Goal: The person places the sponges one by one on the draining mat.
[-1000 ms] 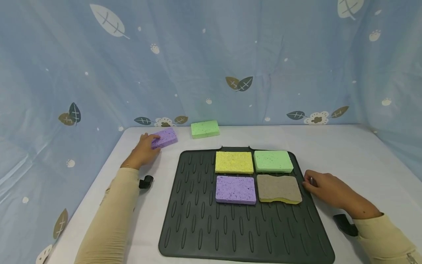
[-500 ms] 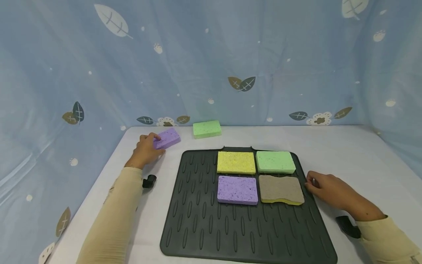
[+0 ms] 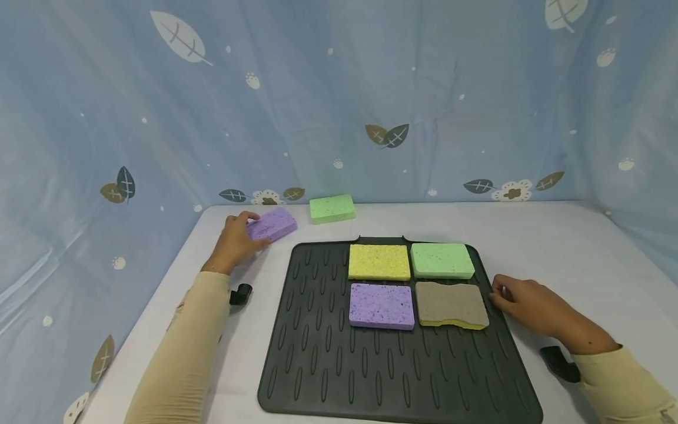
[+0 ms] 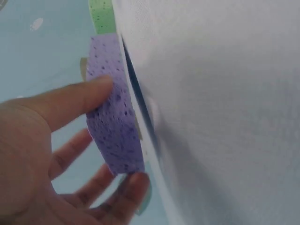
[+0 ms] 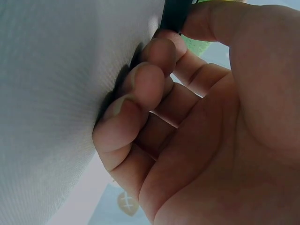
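Note:
At the back left of the table my left hand [image 3: 235,240] grips a purple sponge [image 3: 276,223]. In the left wrist view the thumb lies across the speckled side of this sponge [image 4: 110,122], and the fingers are on its other side and end. My right hand [image 3: 531,303] rests at the right edge of a dark ribbed mat [image 3: 318,365]. Its thumb and forefinger pinch the mat's edge [image 5: 175,16] in the right wrist view, while the other fingers curl against the white cloth.
On the mat lie a yellow sponge [image 3: 378,262], a green sponge [image 3: 442,260], a second purple sponge [image 3: 381,305] and a sponge with a grey-brown top [image 3: 450,304]. Another green sponge [image 3: 332,208] sits by the blue patterned curtain [image 3: 328,106] at the back.
The purple sponge in my left hand has shifted slightly right, with the thumb now against its near side. My right hand stays at the mat's edge.

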`<action>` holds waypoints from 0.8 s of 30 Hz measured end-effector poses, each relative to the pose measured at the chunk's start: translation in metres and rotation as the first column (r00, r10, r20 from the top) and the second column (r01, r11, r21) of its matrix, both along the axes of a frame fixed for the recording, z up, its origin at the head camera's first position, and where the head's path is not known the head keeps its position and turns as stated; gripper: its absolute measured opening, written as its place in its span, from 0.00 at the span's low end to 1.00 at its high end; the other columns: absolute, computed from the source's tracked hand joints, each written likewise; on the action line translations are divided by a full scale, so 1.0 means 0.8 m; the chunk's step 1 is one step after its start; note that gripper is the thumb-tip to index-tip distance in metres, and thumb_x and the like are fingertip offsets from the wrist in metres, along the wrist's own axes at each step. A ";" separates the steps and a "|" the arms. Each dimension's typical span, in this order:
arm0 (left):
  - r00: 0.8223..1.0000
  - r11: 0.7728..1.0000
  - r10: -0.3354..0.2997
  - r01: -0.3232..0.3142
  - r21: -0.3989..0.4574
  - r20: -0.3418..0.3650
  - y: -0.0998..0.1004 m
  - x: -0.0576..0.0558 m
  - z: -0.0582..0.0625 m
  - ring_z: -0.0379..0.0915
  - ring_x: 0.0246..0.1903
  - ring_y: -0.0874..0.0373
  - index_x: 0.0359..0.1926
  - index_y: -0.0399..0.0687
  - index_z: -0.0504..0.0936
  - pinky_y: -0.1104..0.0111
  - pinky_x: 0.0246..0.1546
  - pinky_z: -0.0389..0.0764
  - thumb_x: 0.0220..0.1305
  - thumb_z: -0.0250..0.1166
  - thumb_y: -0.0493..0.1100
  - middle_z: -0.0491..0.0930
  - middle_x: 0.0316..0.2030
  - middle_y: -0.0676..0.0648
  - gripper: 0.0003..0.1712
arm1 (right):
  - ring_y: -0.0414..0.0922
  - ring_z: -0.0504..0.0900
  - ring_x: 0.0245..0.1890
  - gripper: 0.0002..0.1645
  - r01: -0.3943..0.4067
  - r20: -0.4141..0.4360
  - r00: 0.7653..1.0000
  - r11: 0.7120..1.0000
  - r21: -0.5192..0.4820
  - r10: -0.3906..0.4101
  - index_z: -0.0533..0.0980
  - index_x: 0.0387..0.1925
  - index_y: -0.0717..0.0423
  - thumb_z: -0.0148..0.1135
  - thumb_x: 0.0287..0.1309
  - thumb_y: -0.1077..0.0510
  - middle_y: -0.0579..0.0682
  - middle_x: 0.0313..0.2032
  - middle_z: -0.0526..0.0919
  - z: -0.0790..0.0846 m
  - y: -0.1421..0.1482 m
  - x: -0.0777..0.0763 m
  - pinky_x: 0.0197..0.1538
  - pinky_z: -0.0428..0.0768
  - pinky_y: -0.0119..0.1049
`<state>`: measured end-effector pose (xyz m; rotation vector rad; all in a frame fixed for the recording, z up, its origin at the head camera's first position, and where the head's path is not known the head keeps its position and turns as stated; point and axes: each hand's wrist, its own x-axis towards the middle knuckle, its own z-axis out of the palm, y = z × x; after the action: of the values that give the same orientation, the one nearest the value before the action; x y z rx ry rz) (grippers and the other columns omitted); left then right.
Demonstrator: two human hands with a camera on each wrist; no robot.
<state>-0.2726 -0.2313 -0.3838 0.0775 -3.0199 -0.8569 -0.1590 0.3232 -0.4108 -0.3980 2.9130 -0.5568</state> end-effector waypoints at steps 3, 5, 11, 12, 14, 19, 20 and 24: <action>0.999 0.998 -0.039 0.039 0.040 -0.019 0.001 -0.003 0.000 0.65 0.61 0.35 0.69 0.44 0.66 0.42 0.66 0.66 0.63 0.71 0.44 0.60 0.65 0.28 0.37 | 0.37 0.65 0.20 0.06 0.001 -0.005 1.000 1.000 0.000 -0.001 0.71 0.33 0.51 0.56 0.68 0.58 0.42 0.20 0.67 -0.001 0.000 0.000 0.22 0.64 0.32; 0.998 0.995 -0.064 0.065 0.070 -0.016 0.004 -0.004 0.001 0.65 0.61 0.35 0.68 0.44 0.67 0.43 0.65 0.67 0.62 0.71 0.43 0.59 0.65 0.29 0.36 | 0.37 0.65 0.20 0.06 -0.001 -0.008 1.000 1.000 0.000 0.001 0.72 0.33 0.51 0.56 0.68 0.58 0.42 0.20 0.67 -0.001 0.000 0.000 0.22 0.64 0.31; 0.985 0.978 -0.174 0.171 0.119 0.014 0.012 -0.002 0.006 0.64 0.65 0.37 0.67 0.48 0.68 0.45 0.63 0.71 0.62 0.72 0.42 0.59 0.65 0.33 0.34 | 0.36 0.65 0.20 0.06 -0.004 -0.011 1.000 1.000 0.001 0.004 0.72 0.32 0.51 0.56 0.68 0.58 0.42 0.19 0.67 0.000 -0.001 0.000 0.22 0.64 0.31; 0.981 0.974 -0.194 0.191 0.123 0.011 0.014 -0.001 0.007 0.64 0.65 0.37 0.66 0.48 0.68 0.46 0.62 0.72 0.62 0.72 0.42 0.59 0.65 0.34 0.34 | 0.36 0.65 0.20 0.06 -0.003 -0.010 1.000 1.000 0.000 0.003 0.72 0.32 0.51 0.56 0.68 0.58 0.42 0.19 0.67 0.000 0.000 0.000 0.22 0.64 0.31; 0.973 0.965 -0.230 0.228 0.130 0.004 0.019 0.000 0.010 0.65 0.64 0.37 0.66 0.47 0.69 0.46 0.61 0.73 0.61 0.73 0.41 0.60 0.65 0.35 0.34 | 0.36 0.65 0.20 0.06 -0.002 -0.009 1.000 1.000 0.000 0.002 0.71 0.32 0.51 0.56 0.68 0.58 0.42 0.19 0.67 0.001 0.000 0.001 0.22 0.64 0.31; 0.951 0.940 -0.308 0.303 0.155 0.011 0.033 0.007 0.017 0.66 0.64 0.38 0.65 0.48 0.70 0.47 0.61 0.74 0.59 0.74 0.41 0.62 0.65 0.37 0.35 | 0.36 0.65 0.20 0.06 -0.003 -0.016 1.000 1.000 0.002 0.003 0.71 0.32 0.51 0.56 0.68 0.58 0.42 0.19 0.67 0.001 0.000 0.001 0.22 0.64 0.31; 0.947 0.935 -0.321 0.314 0.162 0.015 0.035 0.008 0.018 0.66 0.65 0.39 0.64 0.49 0.70 0.48 0.61 0.74 0.58 0.75 0.41 0.62 0.65 0.38 0.35 | 0.36 0.65 0.20 0.06 -0.003 -0.013 1.000 1.000 0.001 0.003 0.71 0.32 0.51 0.56 0.68 0.58 0.42 0.19 0.67 0.001 0.000 0.001 0.22 0.64 0.31; 0.930 0.918 -0.367 0.358 0.169 0.025 0.044 0.013 0.020 0.68 0.64 0.40 0.63 0.51 0.72 0.49 0.61 0.75 0.57 0.75 0.40 0.63 0.65 0.40 0.34 | 0.37 0.65 0.20 0.06 -0.003 -0.006 1.000 1.000 0.000 0.003 0.72 0.32 0.51 0.56 0.68 0.58 0.42 0.19 0.67 0.001 -0.001 0.000 0.22 0.64 0.31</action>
<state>-0.2625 -0.1961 -0.3678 -0.4840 -3.0577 -1.1398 -0.1589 0.3225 -0.4097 -0.4039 2.9174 -0.5564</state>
